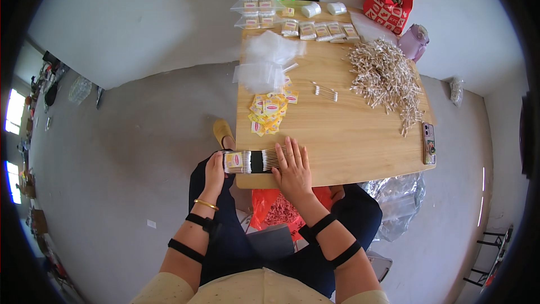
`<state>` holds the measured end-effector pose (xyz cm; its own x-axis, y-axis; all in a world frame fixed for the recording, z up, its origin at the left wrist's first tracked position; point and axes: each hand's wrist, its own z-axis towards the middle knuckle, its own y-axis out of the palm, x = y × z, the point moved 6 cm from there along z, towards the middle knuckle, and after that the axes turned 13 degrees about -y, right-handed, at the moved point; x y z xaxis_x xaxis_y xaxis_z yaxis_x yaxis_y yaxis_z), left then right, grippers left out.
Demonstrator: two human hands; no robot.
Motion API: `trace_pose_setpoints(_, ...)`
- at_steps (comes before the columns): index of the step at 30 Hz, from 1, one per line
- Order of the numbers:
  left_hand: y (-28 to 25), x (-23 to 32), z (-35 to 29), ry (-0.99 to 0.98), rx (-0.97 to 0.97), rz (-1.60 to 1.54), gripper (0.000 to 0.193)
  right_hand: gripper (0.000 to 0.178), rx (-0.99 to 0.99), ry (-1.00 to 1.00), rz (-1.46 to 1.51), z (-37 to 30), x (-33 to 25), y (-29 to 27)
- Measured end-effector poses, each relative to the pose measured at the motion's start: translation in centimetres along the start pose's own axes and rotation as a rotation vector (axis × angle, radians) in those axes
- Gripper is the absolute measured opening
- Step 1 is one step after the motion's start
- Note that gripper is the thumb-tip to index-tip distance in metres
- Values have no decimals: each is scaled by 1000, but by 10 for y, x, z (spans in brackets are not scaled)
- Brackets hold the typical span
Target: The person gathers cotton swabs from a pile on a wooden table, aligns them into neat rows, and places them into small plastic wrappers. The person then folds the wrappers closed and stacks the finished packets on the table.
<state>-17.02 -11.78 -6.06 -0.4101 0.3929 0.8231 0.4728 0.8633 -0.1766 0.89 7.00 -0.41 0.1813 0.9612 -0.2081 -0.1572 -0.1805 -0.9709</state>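
At the table's near left corner, my left hand (214, 173) grips the outer end of a small pack of cotton swabs (237, 162) with a yellow and white card on it. The pack juts past the table's left edge. A black strip (256, 162) lies between it and a row of loose cotton swabs (270, 159). Over the right part of that row, my right hand (295, 171) lies flat with fingers stretched out, hiding some swabs. Just beyond is a heap of yellow and white cards (268, 114). Farther right lie a few loose swabs (325, 92).
A large pile of cotton swabs (385, 76) covers the table's right side, near a phone (429, 143) and a purple jug (414, 42). Clear plastic bags (263, 62) lie at left; packed swabs (322, 32) line the back. A red bag (275, 211) sits below the table edge.
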Motion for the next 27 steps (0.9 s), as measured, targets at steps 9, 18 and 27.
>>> trace_pose_setpoints(9, 19, 5, 6, 76, 51, 33, 53, 70, 19, 55, -19, 2, -23, 7)
trace_pose_setpoints(18, 26, -23, 18, -44, -85, -309, 44, 71, 6, 53, 3, 12, -43, 12)
trace_pose_setpoints(27, 9, 11, 7, 221, 152, 177, 55, 94, -3, 70, 132, 10, -45, 1)
